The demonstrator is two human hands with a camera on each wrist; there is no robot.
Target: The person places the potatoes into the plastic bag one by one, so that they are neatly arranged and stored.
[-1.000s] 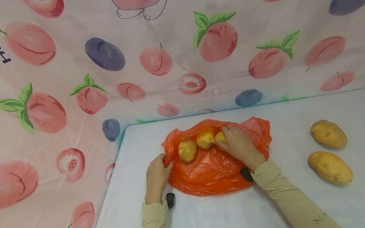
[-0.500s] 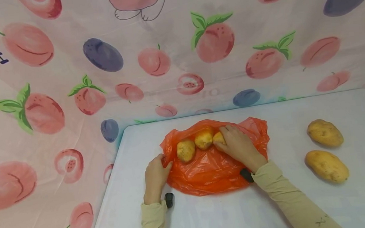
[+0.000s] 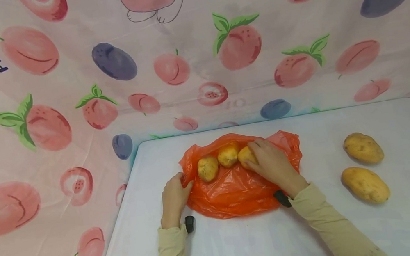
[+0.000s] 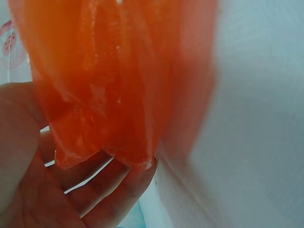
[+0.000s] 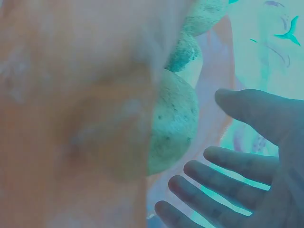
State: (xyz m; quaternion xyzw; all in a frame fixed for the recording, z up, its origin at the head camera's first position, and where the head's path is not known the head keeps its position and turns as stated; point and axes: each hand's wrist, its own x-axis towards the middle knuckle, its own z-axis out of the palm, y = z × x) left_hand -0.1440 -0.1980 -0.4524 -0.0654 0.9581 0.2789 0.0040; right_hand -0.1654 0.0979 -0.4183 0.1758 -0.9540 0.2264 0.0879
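An orange plastic bag [image 3: 230, 201] lies spread on the white table, with three potatoes in a row at its mouth: a left potato [image 3: 208, 169], a middle one [image 3: 228, 155] and a right one [image 3: 246, 157]. My left hand [image 3: 174, 195] is at the bag's left edge; in the left wrist view its loosely bent fingers [image 4: 102, 190] lie apart behind the film. Over the right potato is my right hand [image 3: 273, 160]. The right wrist view shows that hand's fingers [image 5: 228, 180] straight and spread, thumb apart, beside the potato [image 5: 173, 123]; film covers much of that view.
Two more potatoes lie on the table [image 3: 311, 233] to the right: an upper one [image 3: 363, 148] and a lower one [image 3: 366, 185]. Behind and to the left hangs a fruit-printed cloth [image 3: 181, 35]. A dark camera piece sits at each wrist.
My right hand has shifted slightly right, uncovering more of the right potato. My left hand stays at the bag's edge. The whole view has shifted a little to the left.
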